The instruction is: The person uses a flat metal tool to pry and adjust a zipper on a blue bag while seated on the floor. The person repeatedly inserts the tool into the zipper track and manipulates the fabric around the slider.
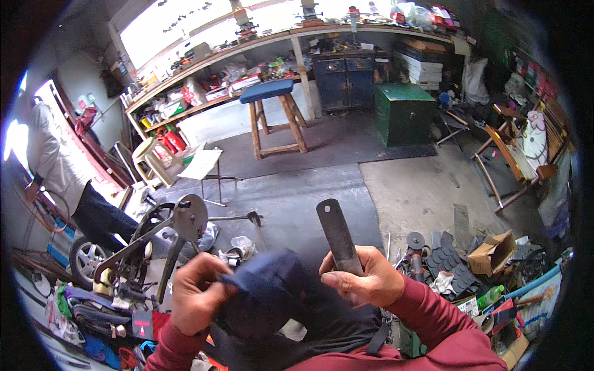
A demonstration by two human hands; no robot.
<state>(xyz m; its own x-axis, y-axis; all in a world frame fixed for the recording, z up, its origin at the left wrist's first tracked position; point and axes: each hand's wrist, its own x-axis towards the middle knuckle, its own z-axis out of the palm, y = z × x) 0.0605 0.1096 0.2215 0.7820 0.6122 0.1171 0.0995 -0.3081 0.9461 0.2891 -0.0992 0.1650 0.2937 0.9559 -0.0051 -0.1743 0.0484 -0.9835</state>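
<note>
Here's the lap (346, 328), and at its far left edge we have the dark blue cloth (269, 278), soft-looking, its left edge pinched by the left hand (199, 292). Our right hand (368, 278) clasps the flat dark strip (337, 235): stiff, probably metal, best gripped low; long axis upward, rounded tip leaning left.
</note>
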